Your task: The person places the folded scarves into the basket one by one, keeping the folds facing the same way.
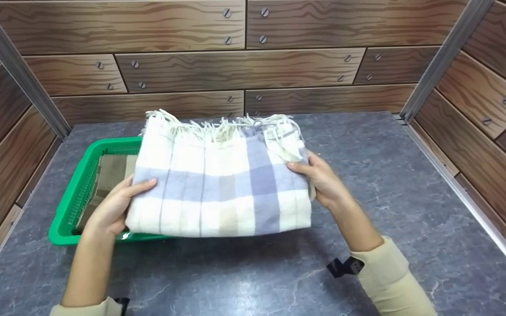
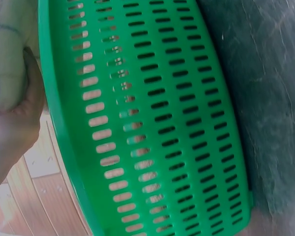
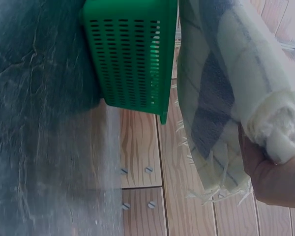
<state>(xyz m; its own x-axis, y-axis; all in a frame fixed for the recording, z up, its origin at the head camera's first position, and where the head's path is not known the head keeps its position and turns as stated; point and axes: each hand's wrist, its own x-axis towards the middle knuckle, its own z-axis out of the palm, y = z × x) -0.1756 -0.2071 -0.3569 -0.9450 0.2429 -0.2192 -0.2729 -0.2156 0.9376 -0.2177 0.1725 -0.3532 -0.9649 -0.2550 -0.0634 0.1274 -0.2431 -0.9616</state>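
Note:
A folded plaid scarf (image 1: 226, 184), white with lavender and beige bands and a fringe along its far edge, is held up between both hands. My left hand (image 1: 112, 206) grips its left edge, thumb on top and the other fingers underneath, mostly hidden. At the right edge my right hand (image 1: 323, 180) pinches the cloth the same way. The right wrist view shows the rolled end of the scarf (image 3: 265, 118) in the right hand (image 3: 275, 172). Behind and below the scarf's left part stands a green plastic basket (image 1: 66, 210), partly covered by it in the head view.
Inside the basket lies a folded brown and tan cloth (image 1: 114, 173). The grey marbled table (image 1: 367, 184) stretches to the right and front. Wood-patterned panels (image 1: 182, 26) wall in the back and both sides, with metal rails (image 1: 468, 197) at the corners and edge.

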